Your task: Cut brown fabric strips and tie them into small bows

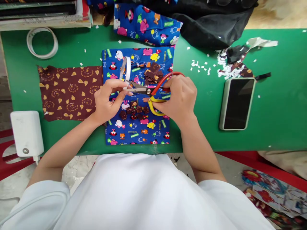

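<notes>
My left hand [110, 99] pinches the end of a narrow white strip [128, 68], which curls upward in a loop and looks like tape. In my right hand [181, 99] are scissors [157, 91] with one red and one yellow handle. Their blades are parted and point left, reaching the strip at my left fingertips. Under both hands lies a blue cartoon-print cloth [134, 132]. On it rest a pile of cut brown fabric pieces [153, 73] above the scissors and gathered brown fabric bits [134, 110] below them.
A brown leaf-print cloth [69, 92] lies left, with a tape roll [42, 42] and white power bank [27, 133] nearby. At right are a phone [237, 103] and white paper scraps [224, 65]. A black bag [213, 25] and folded blue cloth [146, 25] sit behind.
</notes>
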Motion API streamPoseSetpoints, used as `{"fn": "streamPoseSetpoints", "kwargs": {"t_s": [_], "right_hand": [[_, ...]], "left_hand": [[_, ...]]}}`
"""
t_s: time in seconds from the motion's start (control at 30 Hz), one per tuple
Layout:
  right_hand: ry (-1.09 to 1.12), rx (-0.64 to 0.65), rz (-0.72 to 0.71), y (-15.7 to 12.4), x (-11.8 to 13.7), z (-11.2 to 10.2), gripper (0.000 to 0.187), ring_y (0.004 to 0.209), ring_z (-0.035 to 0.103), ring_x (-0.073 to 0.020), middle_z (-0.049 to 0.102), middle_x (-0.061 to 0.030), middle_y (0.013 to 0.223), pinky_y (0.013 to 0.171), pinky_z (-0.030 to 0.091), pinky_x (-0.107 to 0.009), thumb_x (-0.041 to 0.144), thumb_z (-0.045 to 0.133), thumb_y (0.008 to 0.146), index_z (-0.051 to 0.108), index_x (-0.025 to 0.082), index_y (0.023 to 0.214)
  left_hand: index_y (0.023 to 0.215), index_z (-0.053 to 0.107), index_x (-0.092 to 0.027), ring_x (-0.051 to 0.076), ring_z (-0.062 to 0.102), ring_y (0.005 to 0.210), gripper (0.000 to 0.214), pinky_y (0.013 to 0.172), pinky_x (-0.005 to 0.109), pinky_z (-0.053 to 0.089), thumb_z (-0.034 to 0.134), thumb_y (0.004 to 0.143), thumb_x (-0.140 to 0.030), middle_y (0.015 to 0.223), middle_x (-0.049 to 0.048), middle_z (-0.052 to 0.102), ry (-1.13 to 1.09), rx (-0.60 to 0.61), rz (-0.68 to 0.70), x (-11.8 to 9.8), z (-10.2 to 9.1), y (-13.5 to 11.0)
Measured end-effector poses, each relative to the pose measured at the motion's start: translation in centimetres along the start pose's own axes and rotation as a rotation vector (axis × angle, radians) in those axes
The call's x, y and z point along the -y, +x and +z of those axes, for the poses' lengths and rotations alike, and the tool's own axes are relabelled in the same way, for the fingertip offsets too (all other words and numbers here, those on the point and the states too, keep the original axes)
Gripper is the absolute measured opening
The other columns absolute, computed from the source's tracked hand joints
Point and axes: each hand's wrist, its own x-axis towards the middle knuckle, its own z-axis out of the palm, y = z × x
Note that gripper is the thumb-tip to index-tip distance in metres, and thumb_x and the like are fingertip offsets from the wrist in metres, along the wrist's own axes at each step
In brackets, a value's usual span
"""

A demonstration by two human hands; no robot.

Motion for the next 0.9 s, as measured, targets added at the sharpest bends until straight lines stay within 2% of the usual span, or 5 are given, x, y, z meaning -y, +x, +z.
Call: {"fn": "streamPoseSetpoints", "kwargs": {"t_s": [0.17,0.37,0.5,0.67,0.9], "right_hand": [[-0.006,0.059,0.02,-0.2,-0.1,0.2,0.046,0.079,0.056,-0.0284,0.057,-0.0097,0.074,0.069,0.042,-0.043,0.068,0.046,0.082,0.056,0.023,0.084],[-0.021,-0.071,0.029,-0.3,-0.3,0.4,0.052,0.069,0.054,-0.0247,0.053,-0.0072,0.063,0.062,0.041,-0.039,0.071,0.04,0.083,0.054,0.022,0.075],[-0.035,-0.075,0.038,-0.1,-0.1,0.2,0.054,0.062,0.052,-0.0216,0.049,-0.0054,0.057,0.058,0.039,-0.036,0.073,0.037,0.083,0.051,0.023,0.068],[-0.063,-0.075,0.037,-0.2,0.0,0.1,0.055,0.059,0.049,-0.0206,0.044,-0.0042,0.052,0.056,0.035,-0.035,0.073,0.037,0.083,0.049,0.023,0.063],[-0.049,-0.028,0.009,-0.6,-0.4,0.3,0.053,0.063,0.051,-0.0217,0.045,-0.0045,0.056,0.058,0.035,-0.035,0.07,0.036,0.085,0.052,0.023,0.07]], "left_hand": [[0.102,0.051,-0.03,0.014,0.073,0.082,0.011,0.069,0.024,0.062,0.054,0.093,-0.036,0.094,-0.0009,0.066,0.08,0.006,-0.073,0.0,-0.1,-0.1],[0.111,0.051,-0.028,0.014,0.074,0.079,0.02,0.068,0.023,0.06,0.056,0.093,-0.031,0.094,-0.0016,0.067,0.058,0.02,-0.001,-0.2,-0.1,0.0],[0.112,0.052,-0.027,0.011,0.073,0.079,0.019,0.071,0.021,0.06,0.056,0.093,-0.03,0.094,-0.0021,0.068,0.058,0.031,-0.026,0.2,-0.2,0.0],[0.112,0.049,-0.021,0.008,0.071,0.079,0.023,0.072,0.018,0.058,0.051,0.095,-0.037,0.095,-0.0007,0.068,0.08,0.088,-0.04,0.9,-0.4,-0.2],[0.102,0.056,-0.023,0.011,0.073,0.073,0.011,0.065,0.021,0.059,0.051,0.096,-0.03,0.09,-0.0015,0.07,0.081,-0.014,-0.038,-0.2,-0.2,0.0]]}}
